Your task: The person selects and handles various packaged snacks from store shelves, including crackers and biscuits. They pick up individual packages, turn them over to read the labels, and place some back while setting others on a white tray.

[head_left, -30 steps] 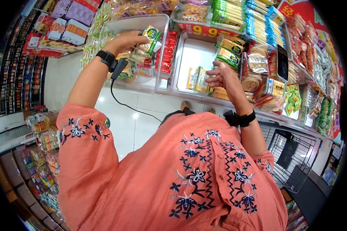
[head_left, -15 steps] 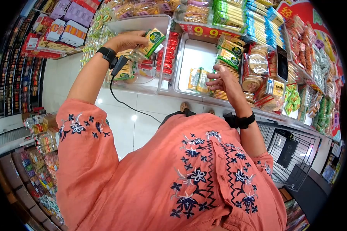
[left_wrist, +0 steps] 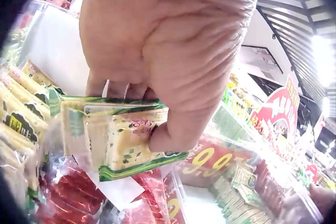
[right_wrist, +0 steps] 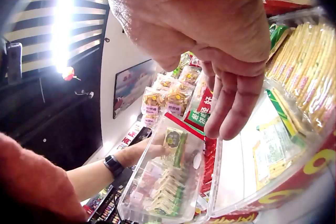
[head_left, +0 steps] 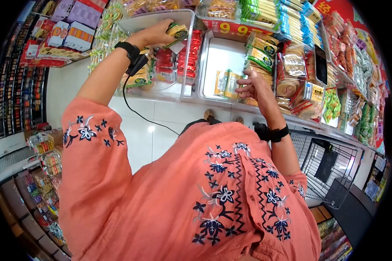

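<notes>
My left hand (head_left: 154, 34) (left_wrist: 157, 50) grips a green-and-yellow snack packet (head_left: 177, 31) (left_wrist: 123, 142) over a clear plastic bin (head_left: 185, 93), above red packets (head_left: 166, 63). In the right wrist view the same packet (right_wrist: 175, 142) stands upright in that hand (right_wrist: 140, 151). My right hand (head_left: 257, 89) (right_wrist: 231, 90) hovers over the neighbouring white bin (head_left: 209, 48), fingers loosely spread and holding nothing. Two yellow packets (head_left: 225, 82) lie in that bin just left of it.
Shelves of packaged snacks run across the back: green packets (head_left: 262, 54), round biscuits (head_left: 292, 74), blue packs (head_left: 294, 28). A red price sign (head_left: 237, 29) tops the bins. A black wire cart (head_left: 324, 169) stands at the right. White tiled floor (head_left: 143, 135) lies below.
My left hand has lifted the packet up and further back over the clear bin. My right hand has stayed hovering near the yellow packets, shifting only slightly.
</notes>
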The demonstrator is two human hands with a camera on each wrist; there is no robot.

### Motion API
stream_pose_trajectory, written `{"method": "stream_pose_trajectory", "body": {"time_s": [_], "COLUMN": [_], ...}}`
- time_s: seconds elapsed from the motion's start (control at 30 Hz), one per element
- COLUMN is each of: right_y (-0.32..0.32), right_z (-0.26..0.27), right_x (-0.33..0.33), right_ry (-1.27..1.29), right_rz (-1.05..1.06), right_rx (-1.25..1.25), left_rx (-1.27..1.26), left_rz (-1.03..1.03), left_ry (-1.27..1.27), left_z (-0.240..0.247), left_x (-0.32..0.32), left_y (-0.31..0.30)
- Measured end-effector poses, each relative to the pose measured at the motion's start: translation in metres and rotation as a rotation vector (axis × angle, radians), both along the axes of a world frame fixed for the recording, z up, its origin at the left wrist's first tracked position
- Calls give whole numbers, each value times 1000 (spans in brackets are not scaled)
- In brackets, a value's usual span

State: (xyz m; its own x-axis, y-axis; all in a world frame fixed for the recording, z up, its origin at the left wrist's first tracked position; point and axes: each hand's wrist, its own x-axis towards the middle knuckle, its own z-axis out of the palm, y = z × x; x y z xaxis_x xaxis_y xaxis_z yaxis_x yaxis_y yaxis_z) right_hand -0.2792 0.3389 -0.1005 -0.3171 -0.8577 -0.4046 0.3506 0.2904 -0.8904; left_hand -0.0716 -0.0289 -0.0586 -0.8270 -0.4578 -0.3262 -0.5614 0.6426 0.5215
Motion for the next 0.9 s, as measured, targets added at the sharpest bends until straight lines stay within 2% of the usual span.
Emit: {"method": "stream_pose_trajectory", "body": {"time_s": [0.1,0.27,0.47,0.67,0.77,0.9], "right_y": [0,-2,-2,-5,-5,-7], "right_z": [-1,-5,-7,-6,-11,-14], "right_x": [5,10,17,20,21,20], "right_ry": [8,5,-11,13,27,14], "right_rz": [-3,-1,-1,7,13,14], "right_rx": [0,8,7,29,32,28], "left_rx": [-341,-449,-496,-573,-655,-753], "left_rz": [-173,-186,-111,-169,-230,-254], "left_ry": [33,-9,-243,-72,68,107], "left_z": [-18,-34,-22,-23,-40,-39], "left_x": [2,5,6,5,7,9], "left_y": [-5,-9,8,6,-11,-5]}}
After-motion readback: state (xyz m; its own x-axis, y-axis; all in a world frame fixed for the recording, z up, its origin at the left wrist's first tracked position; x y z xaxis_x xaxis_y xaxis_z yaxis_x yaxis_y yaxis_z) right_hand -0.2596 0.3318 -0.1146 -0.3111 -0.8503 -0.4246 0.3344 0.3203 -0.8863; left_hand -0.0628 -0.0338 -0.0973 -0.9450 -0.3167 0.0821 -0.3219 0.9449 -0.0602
